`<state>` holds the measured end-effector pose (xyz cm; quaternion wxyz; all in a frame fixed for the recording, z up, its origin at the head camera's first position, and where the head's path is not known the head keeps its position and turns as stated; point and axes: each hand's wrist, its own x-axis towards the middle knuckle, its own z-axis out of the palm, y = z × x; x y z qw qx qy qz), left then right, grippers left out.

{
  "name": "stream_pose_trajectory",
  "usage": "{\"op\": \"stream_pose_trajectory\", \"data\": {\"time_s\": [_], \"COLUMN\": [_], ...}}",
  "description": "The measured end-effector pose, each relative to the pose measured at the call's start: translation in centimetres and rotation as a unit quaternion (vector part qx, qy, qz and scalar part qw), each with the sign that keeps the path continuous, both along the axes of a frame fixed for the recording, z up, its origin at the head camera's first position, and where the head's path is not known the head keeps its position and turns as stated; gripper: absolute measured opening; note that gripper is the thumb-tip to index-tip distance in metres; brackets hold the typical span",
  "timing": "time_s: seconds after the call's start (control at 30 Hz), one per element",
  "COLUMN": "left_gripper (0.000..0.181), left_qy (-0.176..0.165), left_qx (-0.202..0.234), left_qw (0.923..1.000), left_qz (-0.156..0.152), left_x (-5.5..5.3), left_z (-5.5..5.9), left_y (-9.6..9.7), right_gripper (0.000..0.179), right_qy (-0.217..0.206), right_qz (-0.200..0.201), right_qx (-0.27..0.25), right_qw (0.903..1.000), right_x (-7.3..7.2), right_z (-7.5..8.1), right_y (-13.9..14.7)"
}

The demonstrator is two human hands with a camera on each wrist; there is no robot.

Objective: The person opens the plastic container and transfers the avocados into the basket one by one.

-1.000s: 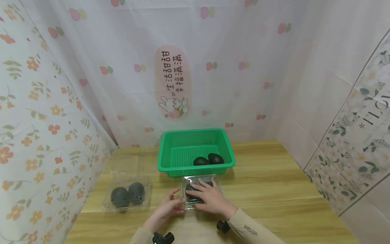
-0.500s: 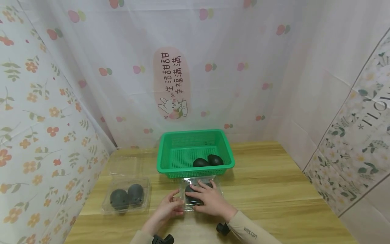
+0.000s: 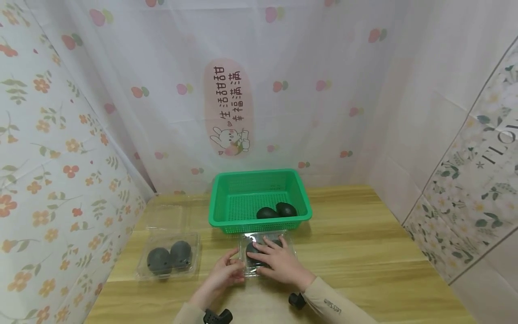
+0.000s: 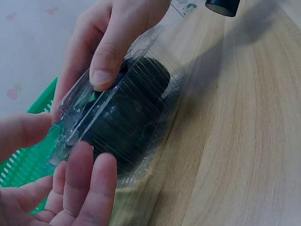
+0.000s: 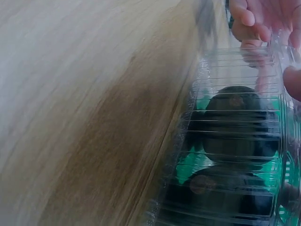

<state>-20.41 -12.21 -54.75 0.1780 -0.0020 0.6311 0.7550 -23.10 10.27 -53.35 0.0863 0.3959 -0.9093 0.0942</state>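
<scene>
In the head view, a clear plastic clamshell box [image 3: 252, 272] with dark avocados inside sits in front of the green basket. My right hand [image 3: 279, 263] lies over its lid with fingers spread; in the left wrist view its thumb [image 4: 104, 70] rests along the lid. Beside the box's left end is my left hand [image 3: 226, 272], loosely bent, its fingertips at the box's edge. The left wrist view shows the left fingers [image 4: 96, 188] and thumb apart around that corner. Two avocados [image 5: 242, 125] show through the ribbed plastic in the right wrist view.
The green basket [image 3: 218, 224] stands behind the box with two avocados [image 3: 286, 209] at its front right. To the left lies another clear box [image 3: 194, 265], its lid raised back, holding two dark avocados [image 3: 180, 254]. Wooden table [image 3: 364, 252] extends right; patterned curtains [image 3: 323, 112] surround it.
The head view has tilted slightly. Both hands, the box and the avocados keep their places.
</scene>
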Motion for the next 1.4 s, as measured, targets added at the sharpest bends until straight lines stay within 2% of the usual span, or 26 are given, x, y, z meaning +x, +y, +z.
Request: {"op": "stream_pose_trajectory", "data": {"time_s": [0.1, 0.27, 0.43, 0.63, 1.07, 1.4], "left_gripper": [0.068, 0.064, 0.059, 0.060, 0.059, 0.057], "left_qy": [-0.005, -0.022, -0.038, -0.057, -0.055, -0.049], "left_qx": [-0.001, 0.022, 0.046, 0.053, 0.061, 0.062], "left_qw": [1.0000, 0.9994, 0.9981, 0.9968, 0.9963, 0.9967], "left_qz": [0.006, 0.012, 0.016, 0.021, 0.025, 0.019], "left_x": [0.2, 0.4, 0.4, 0.6, 1.0, 0.7], "left_z": [-0.1, -0.1, -0.2, -0.3, -0.3, -0.4], "left_y": [0.0, 0.2, 0.3, 0.1, 0.2, 0.2], "right_gripper": [0.046, 0.044, 0.043, 0.041, 0.037, 0.039], "right_qy": [0.003, 0.007, 0.013, 0.009, 0.008, -0.013], "right_qz": [-0.005, -0.013, -0.014, -0.014, -0.004, -0.001], "right_qx": [0.016, 0.033, 0.033, 0.033, 0.001, 0.016], "right_qw": [0.9999, 0.9993, 0.9993, 0.9993, 1.0000, 0.9998], "right_x": [0.1, 0.1, 0.2, 0.2, 0.2, 0.0], "right_z": [-0.1, -0.5, -0.5, -0.5, -0.3, 0.4], "right_y": [0.0, 0.0, 0.0, 0.0, 0.2, 0.2]}}
